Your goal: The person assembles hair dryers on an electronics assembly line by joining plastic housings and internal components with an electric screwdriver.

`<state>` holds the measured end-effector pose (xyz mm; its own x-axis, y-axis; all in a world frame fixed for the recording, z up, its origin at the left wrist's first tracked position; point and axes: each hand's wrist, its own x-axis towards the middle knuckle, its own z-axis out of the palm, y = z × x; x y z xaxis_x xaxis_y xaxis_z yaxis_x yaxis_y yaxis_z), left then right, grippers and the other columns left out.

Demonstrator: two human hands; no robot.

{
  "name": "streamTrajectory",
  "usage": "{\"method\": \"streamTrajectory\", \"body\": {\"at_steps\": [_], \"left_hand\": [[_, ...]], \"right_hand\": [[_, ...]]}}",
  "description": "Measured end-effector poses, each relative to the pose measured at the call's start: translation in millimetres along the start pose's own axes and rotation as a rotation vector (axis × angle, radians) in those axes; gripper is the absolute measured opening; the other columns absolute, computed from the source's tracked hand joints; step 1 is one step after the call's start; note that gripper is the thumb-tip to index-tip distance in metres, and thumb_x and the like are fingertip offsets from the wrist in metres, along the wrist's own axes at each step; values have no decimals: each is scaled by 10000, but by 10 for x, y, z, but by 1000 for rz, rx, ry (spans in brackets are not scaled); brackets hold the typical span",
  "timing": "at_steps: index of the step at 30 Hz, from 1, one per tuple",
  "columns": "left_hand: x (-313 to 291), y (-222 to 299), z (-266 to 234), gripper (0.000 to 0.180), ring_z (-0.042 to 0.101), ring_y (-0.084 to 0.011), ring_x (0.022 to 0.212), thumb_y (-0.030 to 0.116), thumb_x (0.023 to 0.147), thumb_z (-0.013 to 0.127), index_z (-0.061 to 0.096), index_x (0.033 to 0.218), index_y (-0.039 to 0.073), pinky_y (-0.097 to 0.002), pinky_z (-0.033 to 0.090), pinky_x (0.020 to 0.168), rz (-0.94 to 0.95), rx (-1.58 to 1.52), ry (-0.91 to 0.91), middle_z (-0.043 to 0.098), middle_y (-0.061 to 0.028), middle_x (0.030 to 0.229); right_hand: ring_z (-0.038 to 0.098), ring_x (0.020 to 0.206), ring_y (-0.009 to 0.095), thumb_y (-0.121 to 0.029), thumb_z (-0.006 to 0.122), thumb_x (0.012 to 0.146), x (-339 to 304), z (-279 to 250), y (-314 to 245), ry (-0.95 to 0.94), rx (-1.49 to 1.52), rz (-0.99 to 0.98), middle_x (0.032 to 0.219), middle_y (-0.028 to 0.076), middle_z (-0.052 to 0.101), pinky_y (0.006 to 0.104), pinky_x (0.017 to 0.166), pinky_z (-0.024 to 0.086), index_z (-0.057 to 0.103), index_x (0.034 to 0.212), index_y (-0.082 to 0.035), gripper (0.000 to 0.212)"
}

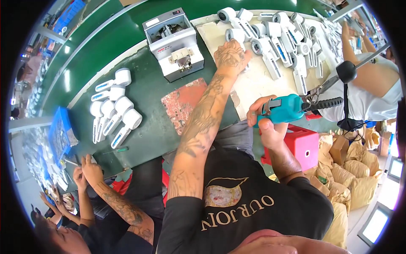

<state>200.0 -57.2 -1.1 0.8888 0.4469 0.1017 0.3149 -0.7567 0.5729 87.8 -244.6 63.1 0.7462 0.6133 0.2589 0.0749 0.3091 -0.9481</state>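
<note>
My left hand (231, 56) reaches far over the bench, its fingers curled around the handle of a white-and-grey showerhead-shaped unit (235, 35). That unit's round head shows just beyond my knuckles; my hand hides most of the rest. Beside it, several similar units (279, 36) lie crowded together on a cream-coloured board (257, 89). Closer to my body, my right hand (270, 129) is wrapped around a teal electric screwdriver (284, 109). The screwdriver lies nearly level, its black coiled cord end pointing right.
A grey screw feeder (175, 51) stands at the back of the green bench (148, 97). A worn red pad (182, 101) lies before it. More units (115, 106) are grouped left, near a green-handled screwdriver (122, 149). Co-workers sit both sides; a red stool (301, 146) stands right.
</note>
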Motion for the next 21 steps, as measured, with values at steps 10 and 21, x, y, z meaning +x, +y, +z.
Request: {"method": "streamTrajectory", "body": {"at_steps": [10, 21], "left_hand": [[-1296, -666, -964, 259, 666, -339, 838, 175, 805, 740, 679, 1030, 61, -432, 559, 728, 412, -153, 239, 623, -103, 935], [-1605, -943, -1012, 233, 651, -265, 915, 237, 853, 768, 701, 995, 65, -393, 543, 780, 406, -130, 198, 666, -42, 1008]], "right_hand": [[583, 714, 176, -592, 714, 918, 266, 7, -12, -4, -152, 35, 789, 75, 572, 316, 647, 469, 545, 1132, 62, 709], [510, 665, 181, -722, 562, 943, 655, 459, 84, -54, -1, 10, 763, 73, 514, 342, 642, 429, 514, 1157, 57, 809]]}}
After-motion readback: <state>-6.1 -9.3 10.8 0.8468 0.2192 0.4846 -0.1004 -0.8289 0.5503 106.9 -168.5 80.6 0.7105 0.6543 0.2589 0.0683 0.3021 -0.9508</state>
